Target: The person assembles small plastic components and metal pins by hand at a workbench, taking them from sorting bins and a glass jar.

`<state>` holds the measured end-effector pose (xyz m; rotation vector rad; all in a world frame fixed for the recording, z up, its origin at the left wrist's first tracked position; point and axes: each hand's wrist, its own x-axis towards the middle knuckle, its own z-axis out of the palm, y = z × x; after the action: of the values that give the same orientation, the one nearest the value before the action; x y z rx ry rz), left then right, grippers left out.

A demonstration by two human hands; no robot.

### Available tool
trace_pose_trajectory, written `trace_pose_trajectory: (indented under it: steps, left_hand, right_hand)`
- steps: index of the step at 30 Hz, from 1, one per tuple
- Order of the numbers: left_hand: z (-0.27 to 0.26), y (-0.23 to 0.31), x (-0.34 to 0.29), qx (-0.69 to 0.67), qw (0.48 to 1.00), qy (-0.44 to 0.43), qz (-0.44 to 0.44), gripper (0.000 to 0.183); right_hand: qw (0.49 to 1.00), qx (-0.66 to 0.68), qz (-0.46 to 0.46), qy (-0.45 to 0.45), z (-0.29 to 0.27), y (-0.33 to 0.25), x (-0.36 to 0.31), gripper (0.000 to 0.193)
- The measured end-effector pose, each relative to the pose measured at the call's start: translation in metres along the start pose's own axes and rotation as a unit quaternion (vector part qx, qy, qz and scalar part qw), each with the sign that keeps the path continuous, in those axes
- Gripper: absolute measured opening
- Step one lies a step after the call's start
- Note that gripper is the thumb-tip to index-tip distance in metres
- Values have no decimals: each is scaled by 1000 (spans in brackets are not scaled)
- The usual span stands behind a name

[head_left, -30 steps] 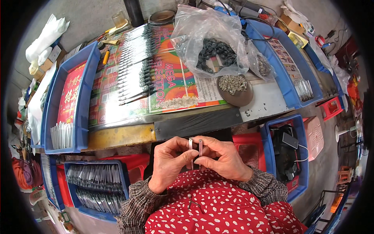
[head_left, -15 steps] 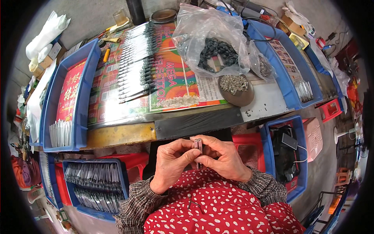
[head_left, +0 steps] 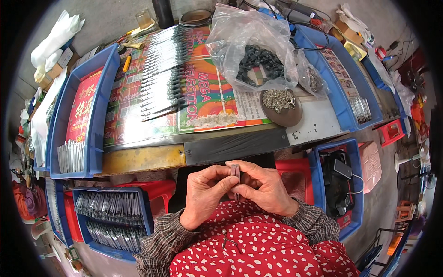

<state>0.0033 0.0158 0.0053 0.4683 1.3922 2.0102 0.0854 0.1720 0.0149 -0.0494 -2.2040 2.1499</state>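
Through the head view, I see my left hand (head_left: pixel 206 188) and right hand (head_left: pixel 264 185) pinching two strips (head_left: pixel 236 173) together, short of the worktop (head_left: pixel 316 121); whether they are joined, I cannot tell; many pieces (head_left: pixel 162 85) lie laid out; loose pins (head_left: pixel 278 99) suggest plenty left.

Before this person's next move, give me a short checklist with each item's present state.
1. Left hand gripping the metal strips: ok, pinched in the fingers.
2. Right hand gripping them too: ok.
3. Strips' upper ends side by side: ok.
4. Strips' lower ends lined up: cannot tell, mostly hidden by the hands.
5. Small metal parts uncovered on the brown dish: ok, piled in plain view.
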Motion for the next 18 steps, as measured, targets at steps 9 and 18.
trace_pose_trajectory:
  steps: [9, 18]
  left_hand:
    - [2, -2, 1, -5, 1000, 4, -5, 13]
    - [6, 14, 12, 9, 1000, 14, 22, 10]
  right_hand:
    - [1000, -13, 2, -1, 0, -2, 1, 51]
    - [1000, -17, -3, -6, -5, -18, 15, 53]
